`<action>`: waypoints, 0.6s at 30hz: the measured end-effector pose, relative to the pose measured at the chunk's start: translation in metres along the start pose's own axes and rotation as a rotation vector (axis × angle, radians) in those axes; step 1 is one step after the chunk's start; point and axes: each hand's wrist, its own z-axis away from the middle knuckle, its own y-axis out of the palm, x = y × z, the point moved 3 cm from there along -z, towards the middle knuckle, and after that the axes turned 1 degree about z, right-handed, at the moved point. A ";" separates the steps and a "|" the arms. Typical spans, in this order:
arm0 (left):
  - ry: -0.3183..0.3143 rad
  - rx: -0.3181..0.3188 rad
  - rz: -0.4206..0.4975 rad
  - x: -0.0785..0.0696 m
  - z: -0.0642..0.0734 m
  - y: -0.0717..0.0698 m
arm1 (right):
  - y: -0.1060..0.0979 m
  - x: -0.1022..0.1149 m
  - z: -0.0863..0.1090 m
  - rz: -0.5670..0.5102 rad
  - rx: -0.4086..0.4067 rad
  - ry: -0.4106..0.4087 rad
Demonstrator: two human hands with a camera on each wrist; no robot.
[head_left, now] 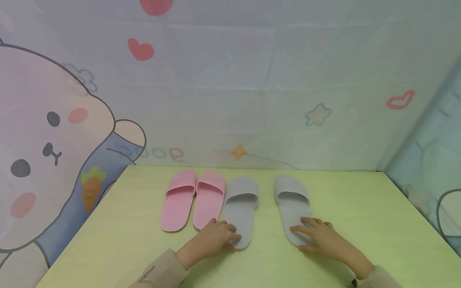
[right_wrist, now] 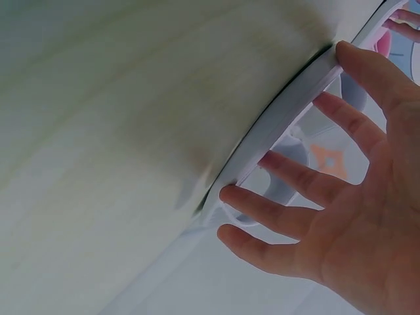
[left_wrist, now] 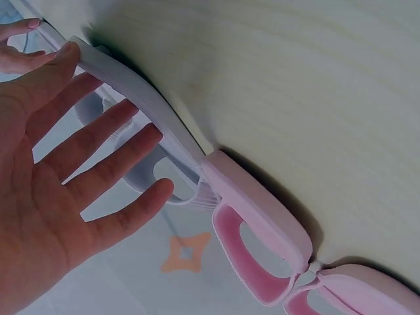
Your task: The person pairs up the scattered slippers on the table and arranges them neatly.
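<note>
Two grey slippers lie on the table, toes pointing away from me. My left hand (head_left: 216, 237) is at the heel of the left grey slipper (head_left: 240, 210), its fingers spread and fairly straight. In the left wrist view the thumb touches the heel edge and the fingertips meet the sole. Over the heel of the right grey slipper (head_left: 293, 206) my right hand (head_left: 322, 239) rests with fingers apart. The right wrist view shows its thumb (right_wrist: 367, 69) at the heel edge and fingertips along the sole. Neither hand curls round its slipper.
Left of the grey pair, a left pink slipper (head_left: 177, 210) and a right pink slipper (head_left: 209, 202) stand side by side; the right one adjoins the left grey slipper. A printed cloth (head_left: 230, 80) hangs behind the pale green table (head_left: 360, 216).
</note>
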 end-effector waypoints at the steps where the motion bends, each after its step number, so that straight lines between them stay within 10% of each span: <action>1: -0.004 0.005 0.005 0.000 -0.001 -0.001 | 0.000 0.001 -0.001 0.001 -0.003 -0.004; 18: -0.013 -0.006 0.021 0.000 -0.013 -0.001 | 0.004 0.012 -0.016 -0.017 0.014 -0.033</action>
